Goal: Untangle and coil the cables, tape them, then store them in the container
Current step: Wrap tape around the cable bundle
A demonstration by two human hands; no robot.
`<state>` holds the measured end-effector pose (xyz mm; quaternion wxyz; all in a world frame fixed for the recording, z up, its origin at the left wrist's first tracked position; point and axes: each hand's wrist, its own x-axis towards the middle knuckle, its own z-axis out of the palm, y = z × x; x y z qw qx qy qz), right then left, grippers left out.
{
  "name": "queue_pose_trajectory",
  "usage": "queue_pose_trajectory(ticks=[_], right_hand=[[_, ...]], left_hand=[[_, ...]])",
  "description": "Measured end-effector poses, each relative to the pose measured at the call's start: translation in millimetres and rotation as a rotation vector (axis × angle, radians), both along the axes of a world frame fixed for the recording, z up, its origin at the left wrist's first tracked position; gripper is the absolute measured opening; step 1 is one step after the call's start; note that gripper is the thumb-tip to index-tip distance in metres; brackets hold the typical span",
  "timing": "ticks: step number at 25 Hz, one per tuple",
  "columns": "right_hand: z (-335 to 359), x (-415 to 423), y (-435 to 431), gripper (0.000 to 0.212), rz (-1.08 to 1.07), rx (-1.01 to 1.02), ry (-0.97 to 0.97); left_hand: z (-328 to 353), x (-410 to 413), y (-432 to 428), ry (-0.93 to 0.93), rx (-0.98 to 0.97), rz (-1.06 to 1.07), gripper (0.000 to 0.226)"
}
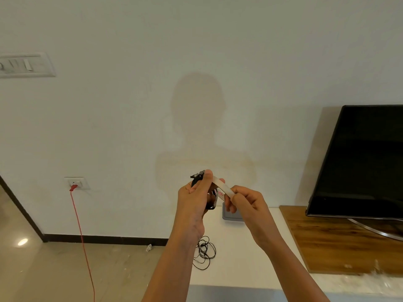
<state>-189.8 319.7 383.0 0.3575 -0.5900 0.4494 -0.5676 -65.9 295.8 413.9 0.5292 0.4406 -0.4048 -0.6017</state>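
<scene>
The left hand [193, 201] is raised in front of the wall [130, 127] and its fingers are curled round a small black coiled cable [211, 206], so this cable is in the air above the counter [239, 258] and not yet stored. The metal plugs of the cable stick out just above the left thumb. A pale strip of tape [222, 186] runs from under this thumb to the right hand [247, 202], which pinches the other end of the strip between thumb and fingers. Some red print shows on the tape near the right hand; I cannot read it. Below the hands, a grey container [231, 215] stands on the counter against the wall, partly hidden by the right hand. A second cable [205, 251], thin and black, lies in loose loops on the counter near the left forearm. At the right, a TV [359, 162] stands on a wooden board [327, 240]. At the left, a red cord [81, 236] hangs from a socket [76, 183] down to the floor [65, 269].
</scene>
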Motion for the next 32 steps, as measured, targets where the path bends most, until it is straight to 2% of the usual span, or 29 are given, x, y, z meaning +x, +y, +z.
queue_pose_trajectory(ticks=[3, 6, 12, 16, 20, 25, 29, 32], right_hand=[[5.5, 0.1, -1.1, 0.027, -0.025, -0.005, 0.012], [6.3, 1.9, -1.5, 0.031, -0.025, -0.001, 0.007], [6.1, -0.7, 0.8, 0.029, 0.058, 0.02, -0.013], [3.8, -1.4, 2.8, 0.03, 0.102, 0.016, -0.038], [-0.5, -0.8, 2.9, 0.03, 0.086, 0.025, -0.029], [-3.3, -0.3, 5.7, 0.03, 0.091, 0.038, -0.042], [-1.5, -0.7, 7.5, 0.027, 0.092, 0.061, -0.049], [1.5, 3.4, 7.4, 0.028, 0.073, 0.05, -0.08]], left_hand=[[-4.3, 0.9, 5.7, -0.084, -0.081, -0.01, 0.037], [-3.8, -0.5, 8.3, -0.103, -0.109, 0.008, 0.036], [-6.3, -0.2, 4.9, -0.01, -0.094, -0.013, 0.044], [-11.0, -2.0, 5.5, 0.026, -0.073, -0.012, 0.036], [-10.8, -4.3, 8.4, 0.038, -0.045, -0.006, 0.019], [-10.5, -2.8, 5.0, 0.063, -0.024, 0.024, 0.025], [-7.3, 1.5, -0.3, 0.089, 0.027, 0.06, 0.016], [-5.5, -1.6, 1.5, 0.091, 0.003, 0.08, 0.019]])
